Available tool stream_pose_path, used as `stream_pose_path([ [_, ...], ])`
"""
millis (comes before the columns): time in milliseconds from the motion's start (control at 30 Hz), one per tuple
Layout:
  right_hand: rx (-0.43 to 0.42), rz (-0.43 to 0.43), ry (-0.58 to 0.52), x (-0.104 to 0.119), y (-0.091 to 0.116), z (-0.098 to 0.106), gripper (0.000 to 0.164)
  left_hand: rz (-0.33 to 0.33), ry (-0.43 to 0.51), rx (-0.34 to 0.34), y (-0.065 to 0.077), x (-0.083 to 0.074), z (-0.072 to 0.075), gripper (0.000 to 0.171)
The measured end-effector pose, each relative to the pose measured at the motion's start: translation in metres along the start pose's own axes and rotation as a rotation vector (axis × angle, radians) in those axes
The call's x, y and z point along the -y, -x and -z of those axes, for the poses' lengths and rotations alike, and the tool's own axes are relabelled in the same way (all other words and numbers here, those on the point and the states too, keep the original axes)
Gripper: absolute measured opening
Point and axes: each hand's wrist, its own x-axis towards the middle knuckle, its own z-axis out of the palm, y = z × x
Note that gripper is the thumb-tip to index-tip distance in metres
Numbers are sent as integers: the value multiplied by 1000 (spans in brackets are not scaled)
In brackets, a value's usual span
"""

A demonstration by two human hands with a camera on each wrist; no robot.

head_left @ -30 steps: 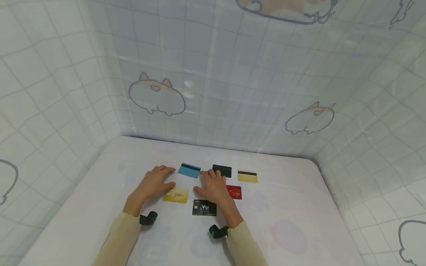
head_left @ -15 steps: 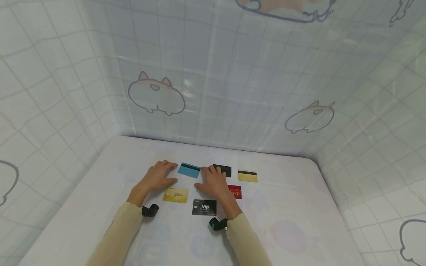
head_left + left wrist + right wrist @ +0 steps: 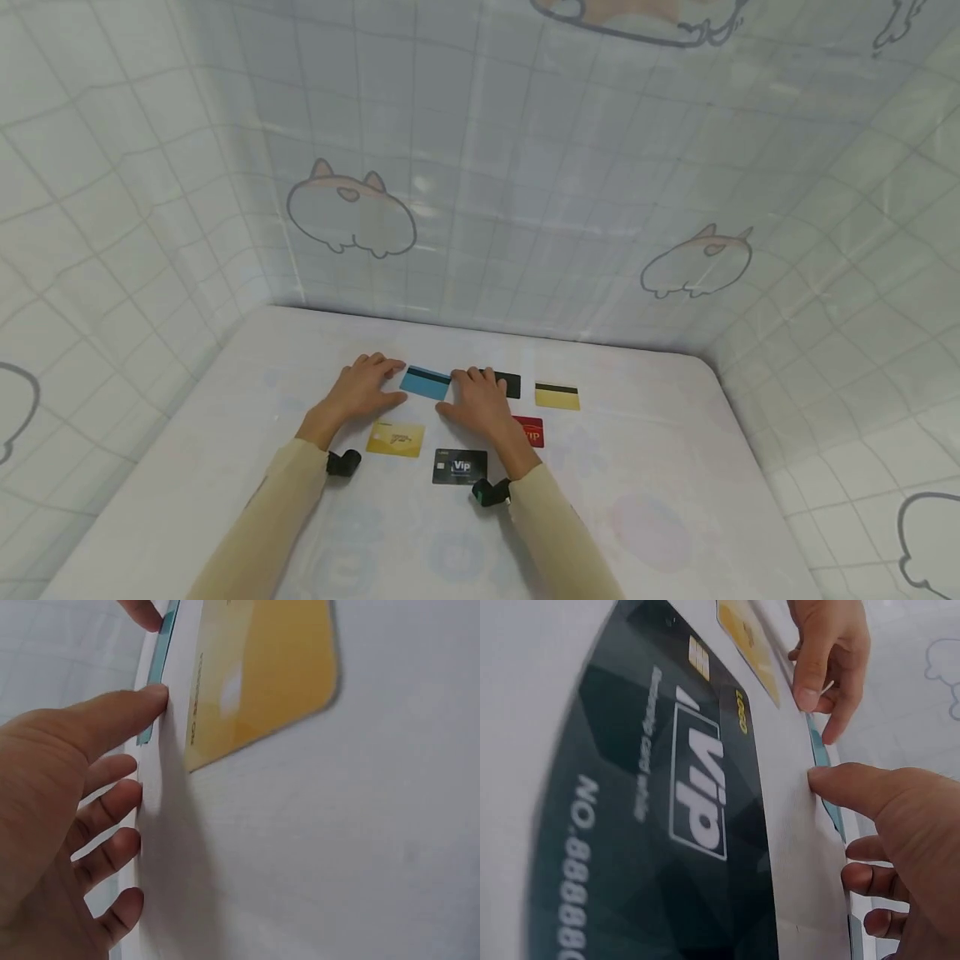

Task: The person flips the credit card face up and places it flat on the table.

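From my head view, six cards lie on the pale table [image 3: 660, 467]. The blue card [image 3: 425, 384], dark stripe uppermost, sits in the back row between the left hand [image 3: 363, 390] and the right hand [image 3: 480, 408]. Both hands are spread with fingers loosely bent, gripping nothing, fingertips just beside the blue card's ends; I can't tell from up here whether they touch it. The right hand partly covers a dark card [image 3: 512, 385] and a red card [image 3: 534, 432]. A striped yellow card [image 3: 557, 398] lies farther right; the gold card [image 3: 395, 439] and the black Vip card [image 3: 459, 467] lie nearer.

My left wrist view looks low across the table: the blue card thins to a strip behind the left thumb, and the gold card's corner looms close.

Only my right wrist view lets me read the black Vip card's "NO." line and "LOGO". There the blue card is a sliver between the two hands.
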Motion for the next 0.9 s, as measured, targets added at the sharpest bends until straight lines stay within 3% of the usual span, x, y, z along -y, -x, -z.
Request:
stream_pose_path([
  [300, -10, -13, 34, 0, -4, 0, 64, -21, -12, 80, -7, -3, 5, 65],
  [900, -20, -34, 31, 1, -8, -5, 57, -48, -4, 72, -8, -4, 5, 56],
])
